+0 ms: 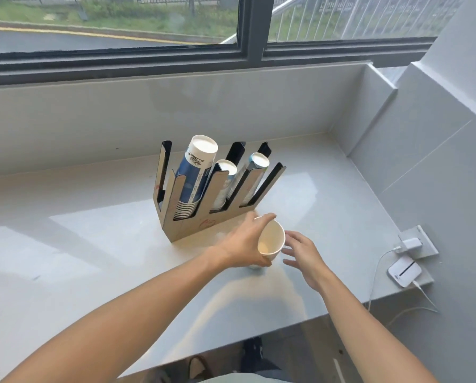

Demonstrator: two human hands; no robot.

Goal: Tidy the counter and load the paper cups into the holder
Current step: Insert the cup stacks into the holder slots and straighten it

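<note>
A slotted cup holder [195, 225] stands on the pale counter [79, 244] below the window. It carries three upside-down stacks of paper cups: a tall one [195, 172] on the left, a short one [225, 183] in the middle and another [256, 168] on the right. Just in front of the holder, my left hand [245, 241] grips a single white paper cup [271, 240] by its rim, mouth tilted towards me. My right hand [304, 255] hovers beside the cup with fingers spread, not touching it.
A wall socket with a white charger [411, 243] sits at the counter's right end, and a small white device [404, 272] lies below it with cables hanging over the edge. A tiled wall rises on the right. Shoes show on the floor under the counter's front edge.
</note>
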